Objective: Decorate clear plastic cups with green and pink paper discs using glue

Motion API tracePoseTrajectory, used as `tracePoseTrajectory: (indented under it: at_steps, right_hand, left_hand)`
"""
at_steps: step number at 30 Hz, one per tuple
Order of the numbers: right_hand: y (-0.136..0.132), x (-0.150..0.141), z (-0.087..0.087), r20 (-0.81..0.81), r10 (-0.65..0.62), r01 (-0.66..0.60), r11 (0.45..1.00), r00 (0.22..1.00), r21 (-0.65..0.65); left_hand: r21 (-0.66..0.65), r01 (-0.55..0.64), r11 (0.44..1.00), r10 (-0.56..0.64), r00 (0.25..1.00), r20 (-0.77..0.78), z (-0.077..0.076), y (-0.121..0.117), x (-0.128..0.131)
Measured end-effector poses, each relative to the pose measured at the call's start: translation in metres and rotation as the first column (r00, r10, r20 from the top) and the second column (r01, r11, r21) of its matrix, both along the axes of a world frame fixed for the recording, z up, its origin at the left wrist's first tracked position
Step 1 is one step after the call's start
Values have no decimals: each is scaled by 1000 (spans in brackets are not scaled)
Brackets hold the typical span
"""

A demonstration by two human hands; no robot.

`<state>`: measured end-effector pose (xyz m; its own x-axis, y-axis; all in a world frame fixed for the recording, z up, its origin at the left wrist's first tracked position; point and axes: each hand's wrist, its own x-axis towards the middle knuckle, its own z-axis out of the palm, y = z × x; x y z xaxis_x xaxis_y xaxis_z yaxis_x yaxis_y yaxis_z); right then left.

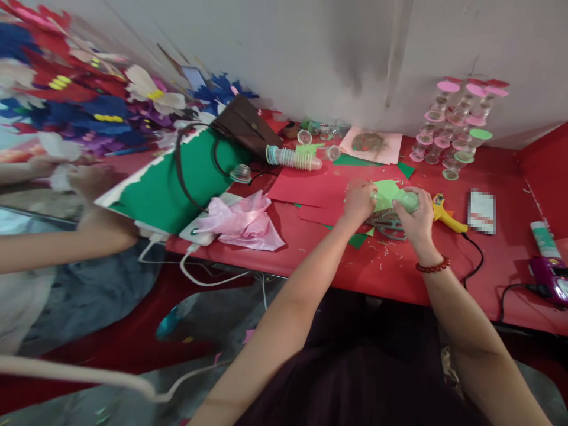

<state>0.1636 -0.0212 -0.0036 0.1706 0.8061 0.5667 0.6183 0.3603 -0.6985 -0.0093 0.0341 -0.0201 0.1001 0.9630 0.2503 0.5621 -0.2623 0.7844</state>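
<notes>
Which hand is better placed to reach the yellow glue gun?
Right hand, probably: though holding a green piece, it is close beside the yellow glue gun; the left hand is farther off.

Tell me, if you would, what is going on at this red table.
A person is working with light green paper: the left hand grips it at one side, while the right hand holds what looks like a plastic cup against the other. Scissors lie beneath, and a yellow glue gun rests beside the right hand. Nested cups lie farther back. At the left, a co-worker's hands are at a white piece.
</notes>
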Motion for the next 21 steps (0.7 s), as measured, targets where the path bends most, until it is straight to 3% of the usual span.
tracePoseTrajectory:
  at_steps: [3,7,10,12,16,21]
  right_hand:
    - [-1,-1,2,-34,2,-2,1000,999,10]
    - [-1,-3,1,-27,7,-7,1000,1000,-4]
    - [-1,-4,0,-11,10,-10,1000,1000,7]
    - [0,-4,-2,-20,18,-17,1000,1000,25]
    - [1,-2,-4,-29,22,-21,999,999,39]
    - [2,-1,-3,0,25,-25,999,1000,20]
  left_hand:
    - [41,-56,998,53,996,69,1,11,-11]
    - [131,-228,965,210,968,140,4,40,-54]
    - [90,-368,925,346,917,199,4,67,-90]
    - [54,-445,894,434,889,144,2,83,-107]
    - [66,-493,867,486,868,103,-4,99,-124]
    - [108,-531,841,527,847,67,-7,99,-130]
